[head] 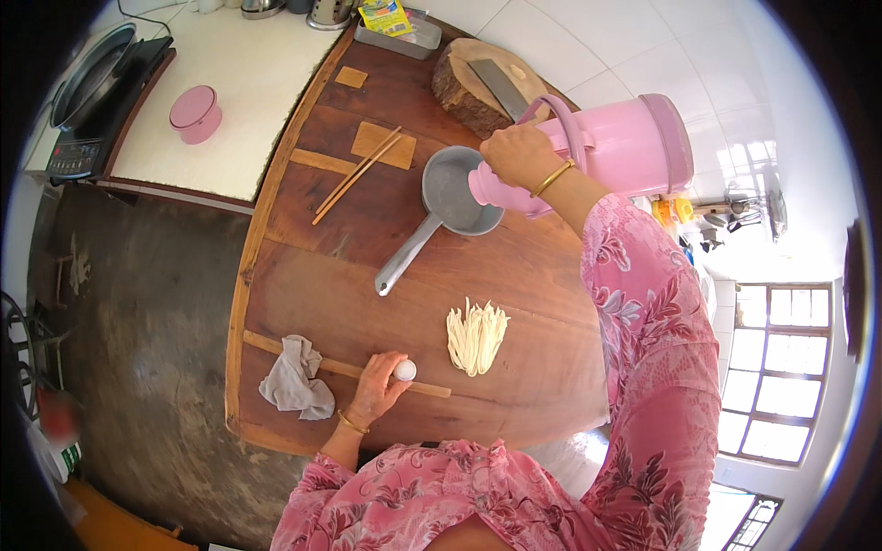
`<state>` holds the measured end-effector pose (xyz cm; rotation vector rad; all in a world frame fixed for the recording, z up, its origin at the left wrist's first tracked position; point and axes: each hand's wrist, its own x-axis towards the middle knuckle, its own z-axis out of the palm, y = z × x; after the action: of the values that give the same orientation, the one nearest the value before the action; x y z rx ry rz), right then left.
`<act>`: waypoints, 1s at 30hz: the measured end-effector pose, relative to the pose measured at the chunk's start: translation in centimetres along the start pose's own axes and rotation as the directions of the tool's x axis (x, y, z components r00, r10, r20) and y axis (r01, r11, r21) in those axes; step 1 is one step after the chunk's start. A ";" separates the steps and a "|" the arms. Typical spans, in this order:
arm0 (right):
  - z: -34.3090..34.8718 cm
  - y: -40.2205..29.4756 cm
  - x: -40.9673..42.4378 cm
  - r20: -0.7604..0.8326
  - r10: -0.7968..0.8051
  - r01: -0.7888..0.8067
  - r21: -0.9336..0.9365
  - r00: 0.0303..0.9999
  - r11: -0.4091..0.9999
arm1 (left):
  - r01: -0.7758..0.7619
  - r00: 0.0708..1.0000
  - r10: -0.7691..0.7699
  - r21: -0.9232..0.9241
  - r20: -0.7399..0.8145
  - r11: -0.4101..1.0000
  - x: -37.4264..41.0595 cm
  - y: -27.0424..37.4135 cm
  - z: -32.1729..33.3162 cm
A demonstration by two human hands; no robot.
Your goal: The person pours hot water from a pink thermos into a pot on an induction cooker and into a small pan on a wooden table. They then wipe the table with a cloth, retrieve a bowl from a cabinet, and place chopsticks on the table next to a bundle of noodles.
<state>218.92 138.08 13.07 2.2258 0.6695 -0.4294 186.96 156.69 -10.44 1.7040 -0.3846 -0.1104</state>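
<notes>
My right hand grips the handle of a pink thermos flask, tipped so that its mouth is over a grey metal saucepan. Whether liquid flows cannot be made out. Near the table's front edge, my left hand holds a small round whitish stopper or cap between thumb and fingers. A bundle of pale raw noodles lies on the wooden table to the right of that hand. A crumpled grey cloth is at its left. Two wooden chopsticks lie left of the saucepan.
A cleaver rests on a round wooden chopping block at the back. Beside it stands a grey tray with a yellow packet. On the left counter are a pink lidded container and a dark pan on an induction cooker.
</notes>
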 end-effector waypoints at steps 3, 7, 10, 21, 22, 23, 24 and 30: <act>0.0 0.1 0.0 -0.018 0.001 -0.002 -0.011 1.000 1.000 | 0.002 1.000 -0.002 0.007 0.011 1.000 0.0 -0.2 0.0; 1.4 0.4 -0.1 -0.050 0.025 -0.024 0.022 0.998 0.999 | 0.001 1.000 -0.001 0.021 0.013 1.000 -0.1 -0.4 0.2; 1.7 0.8 -1.0 -0.072 0.044 -0.040 0.059 0.996 0.997 | 0.029 1.000 -0.029 0.009 0.010 1.000 -0.1 -0.2 0.2; 7.6 4.9 -11.9 -0.116 0.369 -0.257 0.528 0.922 0.809 | 0.102 0.995 -0.102 -0.099 -0.003 0.990 -1.1 -0.9 2.1; 8.5 5.1 -13.7 -0.102 0.442 -0.303 0.593 0.891 0.747 | 0.145 0.989 -0.148 -0.169 -0.010 0.975 -1.3 -1.3 2.2; 9.5 5.2 -15.8 -0.081 0.510 -0.341 0.652 0.856 0.677 | 0.160 0.986 -0.169 -0.271 -0.012 0.949 -1.5 -1.7 2.3; 10.7 5.2 -18.0 -0.053 0.572 -0.373 0.708 0.819 0.600 | 0.174 0.982 -0.191 -0.369 -0.011 0.913 -1.4 -1.8 2.4; 19.8 3.0 -32.7 0.022 0.671 -0.272 0.924 0.741 0.270 | 0.223 0.975 -0.172 -0.609 0.141 0.761 2.3 7.4 4.9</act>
<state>192.42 110.77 17.93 3.4519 -0.2728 0.0545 186.27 150.49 -3.71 1.0711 -0.1868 -0.4175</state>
